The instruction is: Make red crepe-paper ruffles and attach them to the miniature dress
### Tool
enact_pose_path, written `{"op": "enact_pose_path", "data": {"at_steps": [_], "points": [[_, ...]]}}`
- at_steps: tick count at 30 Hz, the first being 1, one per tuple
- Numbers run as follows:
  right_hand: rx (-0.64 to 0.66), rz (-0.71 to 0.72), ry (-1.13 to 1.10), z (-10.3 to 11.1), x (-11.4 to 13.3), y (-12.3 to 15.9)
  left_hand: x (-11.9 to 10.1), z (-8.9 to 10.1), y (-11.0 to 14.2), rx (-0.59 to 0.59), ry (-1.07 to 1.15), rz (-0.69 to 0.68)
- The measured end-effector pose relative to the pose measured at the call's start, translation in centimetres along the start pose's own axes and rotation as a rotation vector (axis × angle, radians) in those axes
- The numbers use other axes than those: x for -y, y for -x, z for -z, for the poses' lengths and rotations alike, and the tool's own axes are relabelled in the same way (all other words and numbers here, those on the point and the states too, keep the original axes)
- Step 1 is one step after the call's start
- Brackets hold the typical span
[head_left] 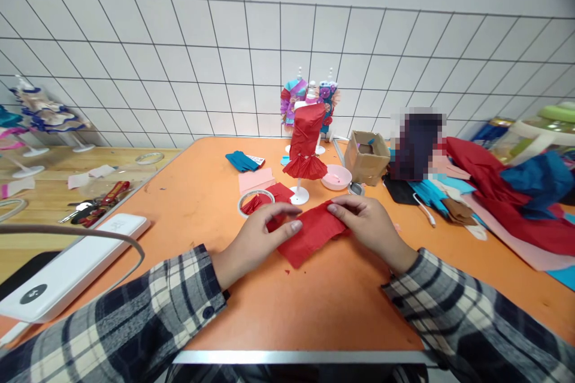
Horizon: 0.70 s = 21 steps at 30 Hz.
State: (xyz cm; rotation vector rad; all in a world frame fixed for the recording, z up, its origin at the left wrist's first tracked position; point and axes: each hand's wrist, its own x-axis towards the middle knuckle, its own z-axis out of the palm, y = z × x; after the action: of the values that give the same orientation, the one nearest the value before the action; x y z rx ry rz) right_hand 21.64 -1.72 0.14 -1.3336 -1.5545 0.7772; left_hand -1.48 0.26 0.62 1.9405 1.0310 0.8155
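Note:
A piece of red crepe paper (309,236) is held up over the table in front of me. My right hand (366,224) pinches its upper right edge between thumb and fingers. At the paper's left side my left hand (265,233) has its thumb against the front, and its fingers curl behind, partly hidden. Just beyond stands a small white dress form (299,194) wearing a red paper dress (306,134) with a flared hem. A roll of clear tape (241,206) lies beyond my left hand, beside more red paper (281,191).
Behind are two more dressed forms (294,96), a pink bowl (336,178) and a cardboard box (367,158). Coloured paper (507,203) piles up at right. A white power bank (76,269) with a cable (139,245) lies at left, near a red-handled tool (112,191).

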Motion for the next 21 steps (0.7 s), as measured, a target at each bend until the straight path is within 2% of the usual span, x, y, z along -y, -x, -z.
{"op": "enact_pose_path", "data": {"at_steps": [2, 4, 7, 9, 12, 14, 17, 21], "points": [[0.047, 0.061, 0.041, -0.5, 0.3, 0.4, -0.4, 0.2, 0.3, -0.038, 0.014, -0.120], [0.118, 0.108, 0.059, -1.4, 0.9, 1.1, -0.8, 0.0, 0.6, 0.026, 0.049, -0.157], [0.174, 0.161, 0.063, -2.5, 1.6, 2.0, -1.1, -0.9, 0.9, 0.189, 0.103, -0.033], [0.185, 0.161, 0.069, -2.5, 1.8, 2.1, -1.0, -1.4, 0.8, 0.237, 0.064, 0.097], [0.189, 0.150, 0.175, -1.0, 1.2, 1.3, -0.7, -1.4, 0.5, 0.192, 0.059, 0.262], [0.190, 0.197, 0.430, 0.6, 0.3, 0.2, -0.5, -1.0, 0.2, 0.167, 0.160, 0.323], [0.243, 0.191, 0.782, 2.7, -1.6, -1.1, -0.1, -0.5, 0.0, 0.169, 0.273, 0.345], [0.327, 0.135, 0.836, 3.5, -2.8, -1.8, -0.1, -0.5, 0.0, 0.174, 0.248, 0.338]]}}
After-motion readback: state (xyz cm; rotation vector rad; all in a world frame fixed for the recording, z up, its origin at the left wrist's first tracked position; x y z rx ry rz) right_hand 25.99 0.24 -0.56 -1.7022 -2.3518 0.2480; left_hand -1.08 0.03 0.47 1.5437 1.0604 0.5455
